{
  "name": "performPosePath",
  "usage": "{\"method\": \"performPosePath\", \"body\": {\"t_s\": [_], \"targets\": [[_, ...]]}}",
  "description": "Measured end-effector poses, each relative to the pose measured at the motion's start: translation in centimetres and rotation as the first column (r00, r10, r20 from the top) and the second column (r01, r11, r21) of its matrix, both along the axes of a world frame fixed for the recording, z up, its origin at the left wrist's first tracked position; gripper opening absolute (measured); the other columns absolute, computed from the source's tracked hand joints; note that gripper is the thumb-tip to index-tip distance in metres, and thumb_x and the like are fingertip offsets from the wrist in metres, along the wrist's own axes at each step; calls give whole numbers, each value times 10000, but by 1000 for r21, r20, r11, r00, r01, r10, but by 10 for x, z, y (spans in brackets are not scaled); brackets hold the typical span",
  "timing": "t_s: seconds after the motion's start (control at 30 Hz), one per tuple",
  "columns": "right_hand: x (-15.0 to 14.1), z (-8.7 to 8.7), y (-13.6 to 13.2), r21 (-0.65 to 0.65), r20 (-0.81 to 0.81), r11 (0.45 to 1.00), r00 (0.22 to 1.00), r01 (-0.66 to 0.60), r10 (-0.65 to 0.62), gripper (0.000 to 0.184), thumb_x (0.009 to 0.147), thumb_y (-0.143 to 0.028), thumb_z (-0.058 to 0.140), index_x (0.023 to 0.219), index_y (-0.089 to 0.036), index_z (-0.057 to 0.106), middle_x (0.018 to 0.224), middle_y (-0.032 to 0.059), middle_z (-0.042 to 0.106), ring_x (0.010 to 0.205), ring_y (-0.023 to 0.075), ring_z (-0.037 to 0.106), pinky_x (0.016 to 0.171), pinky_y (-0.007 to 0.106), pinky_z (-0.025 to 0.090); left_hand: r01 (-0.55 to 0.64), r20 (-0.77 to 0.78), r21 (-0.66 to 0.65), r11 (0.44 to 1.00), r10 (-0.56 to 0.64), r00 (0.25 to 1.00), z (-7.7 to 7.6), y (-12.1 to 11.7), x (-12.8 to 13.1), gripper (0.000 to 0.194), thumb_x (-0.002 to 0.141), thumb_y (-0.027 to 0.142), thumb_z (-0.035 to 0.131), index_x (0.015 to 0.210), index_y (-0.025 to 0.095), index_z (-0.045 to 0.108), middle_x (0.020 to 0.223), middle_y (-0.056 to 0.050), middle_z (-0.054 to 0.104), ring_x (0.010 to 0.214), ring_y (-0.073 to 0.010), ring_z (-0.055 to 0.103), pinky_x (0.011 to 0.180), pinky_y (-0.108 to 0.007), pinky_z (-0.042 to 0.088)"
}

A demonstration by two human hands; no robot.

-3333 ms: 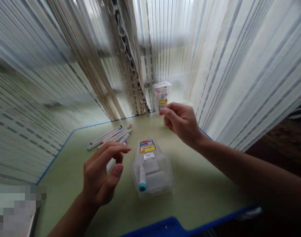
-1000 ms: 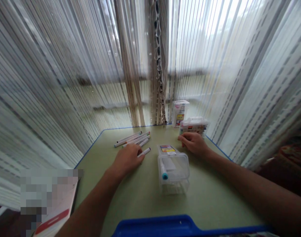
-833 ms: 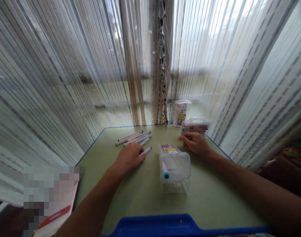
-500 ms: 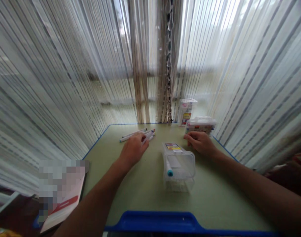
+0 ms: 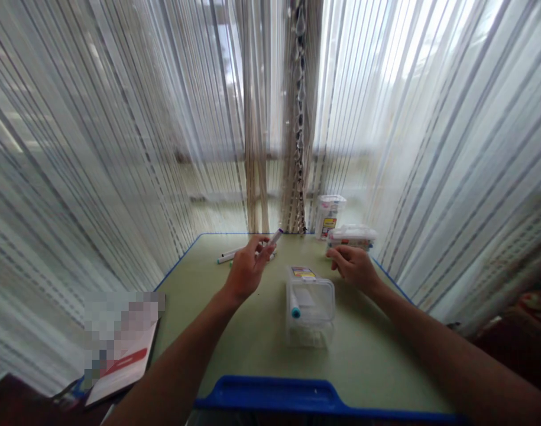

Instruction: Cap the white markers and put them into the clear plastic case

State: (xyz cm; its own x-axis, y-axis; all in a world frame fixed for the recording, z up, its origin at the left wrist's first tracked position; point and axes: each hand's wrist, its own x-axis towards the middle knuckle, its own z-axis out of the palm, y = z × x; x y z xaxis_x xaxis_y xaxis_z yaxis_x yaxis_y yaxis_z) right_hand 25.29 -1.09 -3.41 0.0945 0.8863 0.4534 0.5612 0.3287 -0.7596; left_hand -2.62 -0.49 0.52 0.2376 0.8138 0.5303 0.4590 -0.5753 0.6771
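Observation:
My left hand (image 5: 246,273) is closed around a white marker (image 5: 276,237) with a purple end, lifted just above the table and tilted up to the right. Loose markers (image 5: 226,258) lie behind and beside that hand, partly hidden by it. My right hand (image 5: 353,266) rests at the right of the table, fingers curled, with nothing visible in them. Between my forearms lies a clear plastic case (image 5: 327,302), its open end towards me. Inside it, at the left, is one marker with a teal end (image 5: 295,312).
Behind my right hand sits a lidded marker case (image 5: 354,235), with another clear case (image 5: 329,219) upright at the back edge. The green table (image 5: 252,349) has a blue rim and a blue front tray (image 5: 277,393). A booklet (image 5: 123,367) lies left; string curtains hang behind.
My left hand has picked up a purple-ended marker from the loose ones and raised it. My right hand stays by the lidded case. The whole view has shifted slightly.

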Motion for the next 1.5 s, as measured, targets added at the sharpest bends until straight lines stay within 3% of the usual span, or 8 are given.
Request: {"method": "performPosePath", "body": {"t_s": [0.23,0.43,0.57,0.73,0.97,1.2,1.33,1.5], "targets": [[-20,45,-7,50,-341,987,927,-151,159,534,835,-653,557,882,-133,668,612,29,638,415,105,504,369,216,333,162,-68,7,987,-161,985,29,1,17,264,910,296,572,1108,162,682,849,-57,699,682,-146,610,638,-248,455],[-44,83,-8,127,-330,899,837,-418,436,518,769,-495,752,1153,-164,643,702,-4,636,490,94,525,378,194,336,445,41,-114,888,-444,895,45,2,24,334,928,315,558,1163,121,694,882,-91,718,610,-115,534,574,-236,423],[-47,77,-17,147,-307,918,865,-369,396,343,809,-477,726,873,-140,700,561,-18,587,412,68,440,386,208,331,447,81,-138,884,-439,895,41,-2,20,352,906,382,606,1119,125,720,814,-68,694,599,-111,522,564,-233,412],[-37,69,-28,238,-405,945,862,-223,306,318,768,-426,783,918,-157,704,614,-3,628,493,101,531,463,240,438,361,192,-179,915,-328,925,25,2,9,371,882,452,631,1003,115,727,662,-13,604,547,-98,466,503,-208,344],[-38,49,-19,183,-446,959,851,-217,278,348,764,-446,780,923,-148,694,572,-17,602,474,98,521,440,230,424,443,538,-217,870,-272,798,-2,6,22,405,884,503,619,1050,134,637,535,99,321,423,-52,281,402,-169,222],[-45,43,-24,99,-393,957,873,-273,290,310,752,-395,801,895,-132,722,599,10,645,452,97,521,415,232,416,415,533,-192,889,-260,805,0,1,25,324,874,448,649,994,148,625,608,58,462,440,-51,399,400,-169,313],[-46,40,-23,132,-476,947,819,-293,320,275,783,-373,788,908,-141,711,672,30,687,485,102,554,421,229,428,375,454,-178,910,-262,852,3,-2,26,265,838,354,709,985,146,637,619,51,505,451,-50,439,405,-163,335],[-44,36,-20,134,-574,936,744,-326,342,249,810,-361,773,931,-166,678,727,34,715,514,110,589,428,223,433,406,532,-183,896,-257,807,4,-3,28,249,842,334,684,981,132,642,663,25,563,448,-61,475,404,-186,380]]}}
